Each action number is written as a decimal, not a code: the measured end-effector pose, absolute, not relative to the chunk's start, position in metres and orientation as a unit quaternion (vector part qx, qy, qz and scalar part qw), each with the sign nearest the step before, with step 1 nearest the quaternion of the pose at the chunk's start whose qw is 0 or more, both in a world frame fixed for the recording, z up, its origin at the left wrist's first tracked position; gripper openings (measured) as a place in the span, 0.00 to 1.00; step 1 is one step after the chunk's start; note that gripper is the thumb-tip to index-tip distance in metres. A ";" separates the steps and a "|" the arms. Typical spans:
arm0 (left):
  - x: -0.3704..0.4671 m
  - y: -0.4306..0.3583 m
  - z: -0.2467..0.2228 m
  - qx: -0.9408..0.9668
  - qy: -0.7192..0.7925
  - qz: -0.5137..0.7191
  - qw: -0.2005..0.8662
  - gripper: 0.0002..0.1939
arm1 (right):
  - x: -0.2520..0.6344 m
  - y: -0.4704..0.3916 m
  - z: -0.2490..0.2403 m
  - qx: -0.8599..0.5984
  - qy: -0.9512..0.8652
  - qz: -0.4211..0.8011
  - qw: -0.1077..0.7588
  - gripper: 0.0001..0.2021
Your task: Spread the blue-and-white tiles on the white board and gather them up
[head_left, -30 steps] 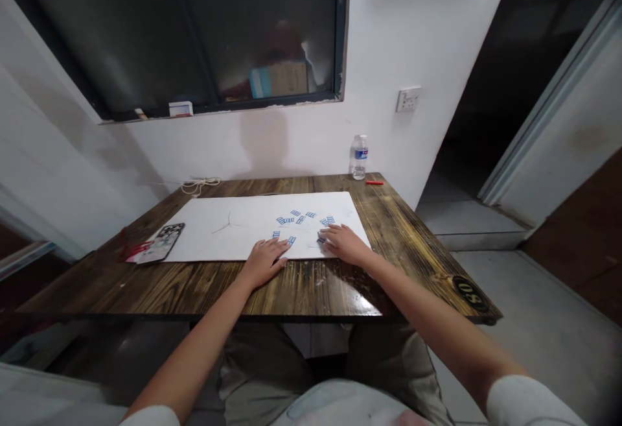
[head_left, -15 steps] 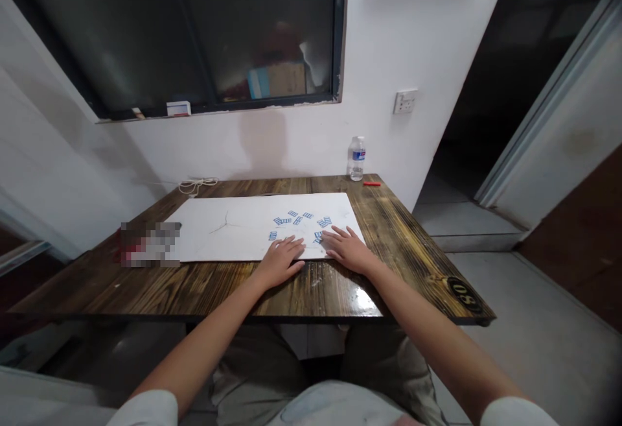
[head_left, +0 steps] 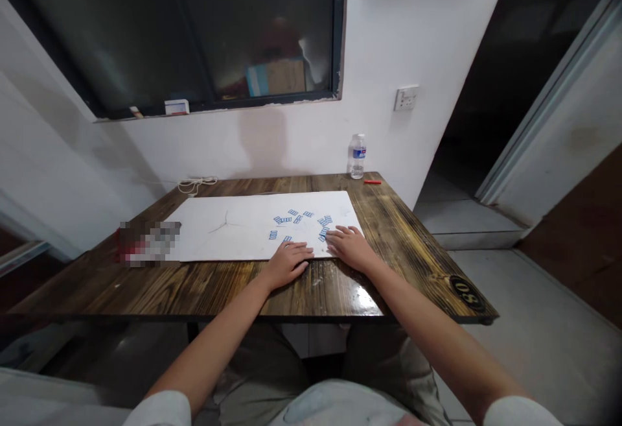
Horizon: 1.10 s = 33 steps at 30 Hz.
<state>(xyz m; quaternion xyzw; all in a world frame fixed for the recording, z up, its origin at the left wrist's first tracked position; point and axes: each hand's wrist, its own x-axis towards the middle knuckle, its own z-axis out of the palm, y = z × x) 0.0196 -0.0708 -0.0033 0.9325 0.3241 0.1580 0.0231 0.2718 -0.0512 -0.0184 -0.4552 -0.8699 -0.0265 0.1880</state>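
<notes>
Small blue-and-white pieces (head_left: 286,220) loose on white board (head_left: 253,218), both hands low over its near edge, fingers open.
Left hand (head_left: 287,265): fingers extended, nothing gripped, one piece (head_left: 287,240) just beyond the fingertips. Right hand (head_left: 352,249): fingers loosely spread, nothing pinched; piece (head_left: 322,235) right by the fingertips, contact can't be told. Other pieces lie scattered beyond and between the two hands' fingers. Pieces look thin, light, prob. stiff like card or plastic; material and thickness too small to tell. Likely slide easily under a light fingertip, low crush risk, but hard to pick up flat: best hold is opposite edges, or press on top and drag. A broad palm sweep could shift neighbours. Board looks flat, fairly stiff; take by outer edges, on counter (head_left: 408,264).
</notes>
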 end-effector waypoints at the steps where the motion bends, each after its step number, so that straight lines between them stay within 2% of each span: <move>1: 0.019 -0.070 -0.004 0.930 0.327 0.166 0.024 0.16 | 0.271 -0.052 -0.018 -0.442 -0.876 -0.026 0.193 0.18; 5: 0.020 -0.067 -0.007 0.901 0.385 0.199 0.012 0.16 | 0.264 -0.056 -0.015 -0.371 -0.907 -0.024 0.200 0.21; 10: 0.020 -0.065 -0.009 0.881 0.431 0.195 0.004 0.15 | 0.259 -0.057 -0.016 -0.321 -0.923 -0.033 0.210 0.13; 16: 0.023 -0.067 -0.007 0.872 0.436 0.221 -0.008 0.14 | 0.258 -0.054 -0.020 -0.311 -0.903 -0.002 0.296 0.09; 19: 0.022 -0.067 -0.006 0.868 0.426 0.257 0.006 0.13 | 0.256 -0.051 -0.023 -0.341 -0.857 0.095 0.373 0.12; 22: 0.021 -0.065 -0.005 0.855 0.418 0.305 0.034 0.12 | 0.251 -0.051 -0.023 -0.381 -0.764 0.264 0.449 0.13; 26: 0.026 -0.069 -0.001 0.817 0.419 0.373 0.134 0.11 | 0.234 -0.061 -0.017 -0.376 -0.603 0.476 0.518 0.14; 30: 0.039 -0.075 0.001 0.716 0.468 0.448 0.259 0.12 | 0.214 -0.076 -0.011 -0.370 -0.510 0.557 0.541 0.14; 33: 0.044 -0.074 -0.002 0.650 0.492 0.490 0.308 0.12 | 0.204 -0.077 -0.011 -0.380 -0.516 0.558 0.528 0.13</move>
